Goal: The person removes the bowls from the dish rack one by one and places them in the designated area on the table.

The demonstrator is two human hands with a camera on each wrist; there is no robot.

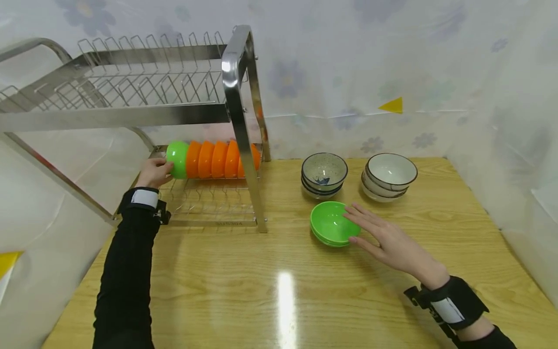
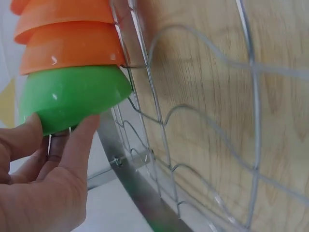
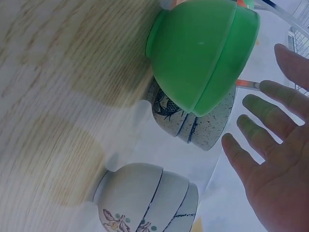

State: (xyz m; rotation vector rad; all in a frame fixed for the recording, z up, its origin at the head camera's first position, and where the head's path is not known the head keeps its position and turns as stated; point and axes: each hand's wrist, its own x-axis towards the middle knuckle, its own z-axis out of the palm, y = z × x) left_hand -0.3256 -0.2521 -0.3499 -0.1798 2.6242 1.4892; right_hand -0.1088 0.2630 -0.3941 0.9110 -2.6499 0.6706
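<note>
Black cloth sleeves the left arm [image 1: 124, 281], which reaches forward from the lower left, nearly straight, to the lower tier of a two-tier stainless-steel wire dish rack [image 1: 115, 116]. Its left hand [image 1: 154, 173] is bent around a glossy bright-green round bowl [image 1: 176, 157], the thumb and fingers pinching it near its base. That bowl stands on its side at the left end of a row of glossy orange bowls [image 1: 212, 160], right against the nearest one.

The right arm comes in from the lower right, a black strap with a white patch [image 1: 468, 300] around its wrist. The right hand [image 1: 392, 240] points inward to the left, its fingers straight and slightly spread, with nothing held. Its fingertips overlap the rim of a stack of bright-green bowls [image 1: 332, 223] in the head view; the right wrist view shows them apart from it.

The stack sits upright on the light wood-grain tabletop [image 1: 218, 286], to the right of the rack. Just behind it are stacked speckled grey bowls with dark rims [image 1: 323, 172]; farther right is a stack of white dark-rimmed bowls [image 1: 390, 169].
</note>
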